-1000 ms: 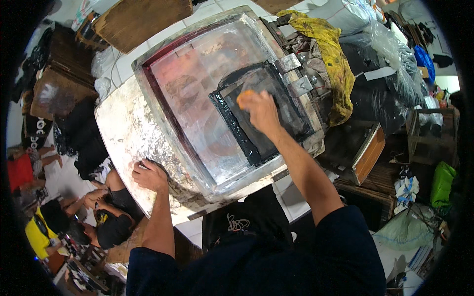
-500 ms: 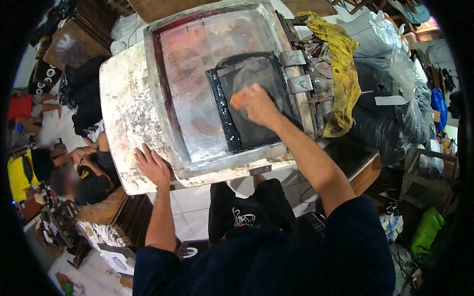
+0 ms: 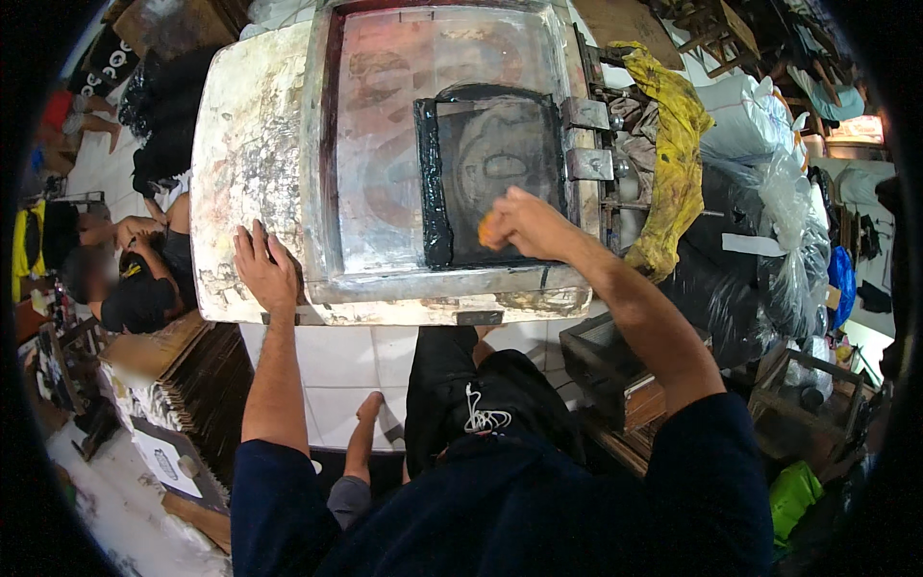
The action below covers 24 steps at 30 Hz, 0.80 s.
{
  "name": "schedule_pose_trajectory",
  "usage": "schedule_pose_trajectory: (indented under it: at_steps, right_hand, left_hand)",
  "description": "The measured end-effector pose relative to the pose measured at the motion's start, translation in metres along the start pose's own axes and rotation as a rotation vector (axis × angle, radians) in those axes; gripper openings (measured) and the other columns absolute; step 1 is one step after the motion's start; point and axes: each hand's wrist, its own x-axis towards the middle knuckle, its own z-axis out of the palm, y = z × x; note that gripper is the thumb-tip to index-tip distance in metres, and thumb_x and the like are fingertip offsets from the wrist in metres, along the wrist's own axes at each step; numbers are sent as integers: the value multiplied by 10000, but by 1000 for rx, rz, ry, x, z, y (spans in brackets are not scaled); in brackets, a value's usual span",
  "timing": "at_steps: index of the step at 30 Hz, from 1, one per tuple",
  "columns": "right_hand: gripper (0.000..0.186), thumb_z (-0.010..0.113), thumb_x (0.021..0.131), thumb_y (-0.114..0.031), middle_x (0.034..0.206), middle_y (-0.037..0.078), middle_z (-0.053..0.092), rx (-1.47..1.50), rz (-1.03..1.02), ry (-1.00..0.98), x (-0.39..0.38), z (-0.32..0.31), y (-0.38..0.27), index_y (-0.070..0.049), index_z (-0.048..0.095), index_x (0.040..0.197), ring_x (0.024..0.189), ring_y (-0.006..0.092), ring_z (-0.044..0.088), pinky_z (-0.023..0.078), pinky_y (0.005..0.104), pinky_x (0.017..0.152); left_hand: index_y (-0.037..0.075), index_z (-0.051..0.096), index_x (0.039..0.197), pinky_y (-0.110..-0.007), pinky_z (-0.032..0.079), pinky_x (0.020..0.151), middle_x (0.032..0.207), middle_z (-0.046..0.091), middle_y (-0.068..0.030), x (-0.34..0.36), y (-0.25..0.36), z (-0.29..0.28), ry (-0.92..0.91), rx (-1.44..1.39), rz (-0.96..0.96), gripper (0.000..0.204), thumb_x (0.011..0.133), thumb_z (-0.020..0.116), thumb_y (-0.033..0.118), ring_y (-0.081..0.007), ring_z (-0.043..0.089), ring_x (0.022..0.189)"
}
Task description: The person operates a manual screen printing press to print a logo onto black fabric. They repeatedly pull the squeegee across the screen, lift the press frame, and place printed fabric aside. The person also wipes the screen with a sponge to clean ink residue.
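A screen-printing frame (image 3: 323,144) lies over a worn white board (image 3: 245,125). Inside it, black tape or ink borders a dark rectangular panel (image 3: 500,130) bearing a faint round design. My right hand (image 3: 529,223) is closed on a small orange piece, perhaps a sponge (image 3: 486,232), over the panel's near part. Its exact kind is hard to make out, since the fingers cover much of it. Palm down, my left hand (image 3: 265,273) rests on the board's near left part, fingers stretched and holding nothing.
Metal clamps (image 3: 588,163) join the frame's right side, beside a stained yellow cloth (image 3: 673,144). Black plastic-wrapped bundles (image 3: 711,279) stand farther right. At lower left is a stack of flat boards (image 3: 207,385). Another person (image 3: 144,293) sits at the left, and a bare leg (image 3: 361,433) shows below the board.
My right hand has moved with the orange piece from the panel's middle toward its near edge. The view has shifted and turned; my left hand stays flat on the board.
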Motion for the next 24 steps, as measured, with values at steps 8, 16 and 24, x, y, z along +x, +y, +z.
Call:
schedule_pose_trajectory:
  at_steps: [8, 16, 24]
  right_hand:
    - [204, 757, 725, 7, 982, 8, 698, -8, -180, 252, 11, -10, -8, -118, 783, 884, 967, 258, 610, 496, 353, 853]
    - [195, 769, 716, -31, 947, 2, 675, -324, 26, 194, -14, -32, 9, -157, 778, 863, 952, 279, 598, 517, 379, 861]
    - [146, 743, 715, -44, 884, -13, 627, -395, 61, -135, -17, -42, 0, -156, 724, 806, 952, 249, 583, 473, 381, 848]
  left_hand:
    - [99, 568, 1472, -518, 326, 1185, 1551, 481, -201, 1, 0, 2, 42, 18, 21, 441, 1072, 516, 277, -384, 421, 1449]
    - [98, 593, 1451, -521, 328, 1182, 1538, 501, -196, 0, -2, 3, 49, 14, 20, 428, 1065, 529, 272, -382, 429, 1448]
    - [84, 604, 1438, -519, 357, 1160, 1528, 505, -217, 2, 0, 0, 77, -13, 55, 416, 1057, 548, 242, -401, 448, 1428]
